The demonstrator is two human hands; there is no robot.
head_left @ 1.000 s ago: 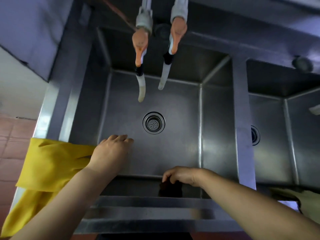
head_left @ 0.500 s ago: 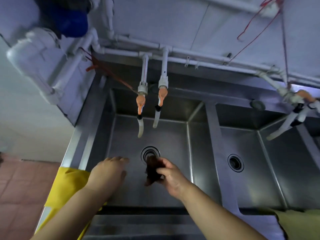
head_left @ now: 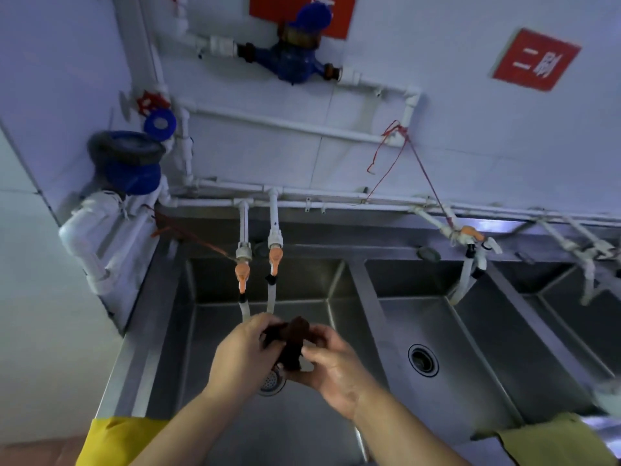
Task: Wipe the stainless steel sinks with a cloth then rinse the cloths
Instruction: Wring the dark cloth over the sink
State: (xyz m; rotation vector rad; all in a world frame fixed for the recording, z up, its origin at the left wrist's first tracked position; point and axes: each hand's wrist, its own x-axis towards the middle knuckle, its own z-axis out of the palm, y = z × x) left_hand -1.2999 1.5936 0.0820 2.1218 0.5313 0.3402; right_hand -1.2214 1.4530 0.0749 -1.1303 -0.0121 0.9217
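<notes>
A small dark brown cloth (head_left: pixel 293 341) is bunched between both hands over the left stainless steel sink (head_left: pixel 188 338). My left hand (head_left: pixel 244 354) grips its left side, and my right hand (head_left: pixel 331 368) holds it from the right and below. Both hands hover just under the two orange-handled taps (head_left: pixel 257 267) with white hoses. The drain (head_left: pixel 271 381) of this basin peeks out beneath the hands. A second sink (head_left: pixel 470 358) with its own drain (head_left: pixel 423 360) lies to the right.
A yellow cloth (head_left: pixel 114 440) hangs over the left front rim, and another yellowish cloth (head_left: pixel 554 438) lies on the right front rim. White pipes, blue water meters (head_left: pixel 295 55) and red signs cover the wall. A third basin (head_left: pixel 578 317) sits far right with more taps.
The view tilted up toward the wall. My right hand lifted the dark cloth from the sink's front edge up over the drain, and my left hand came off the basin to grip it too.
</notes>
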